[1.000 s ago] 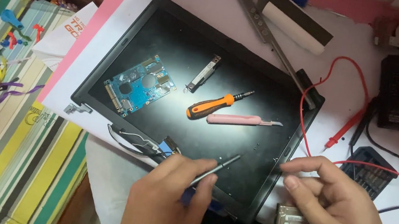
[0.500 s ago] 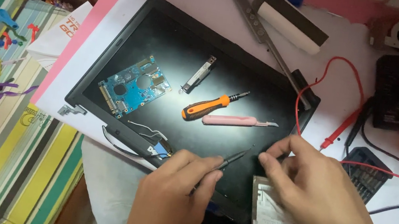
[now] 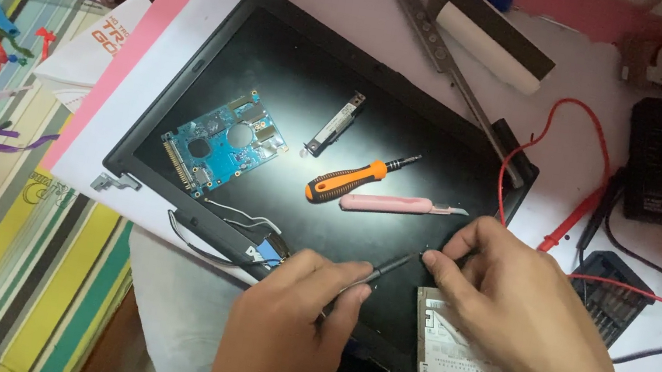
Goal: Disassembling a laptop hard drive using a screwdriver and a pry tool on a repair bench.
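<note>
left hand (image 3: 286, 329) grips thin driver (image 3: 374, 274), right hand (image 3: 522, 322) pinches its tip; tiny bit could slip n scratch the laptop screen (image 3: 293, 91).

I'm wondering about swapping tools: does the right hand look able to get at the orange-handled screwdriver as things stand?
Probably yes. The orange-handled screwdriver lies uncovered on the black panel, just beyond the right hand; only the pink knife lies between, flat and low.

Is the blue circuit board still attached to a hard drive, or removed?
Removed. The blue circuit board lies alone on the black laptop screen, apart from the hard drive.
</note>
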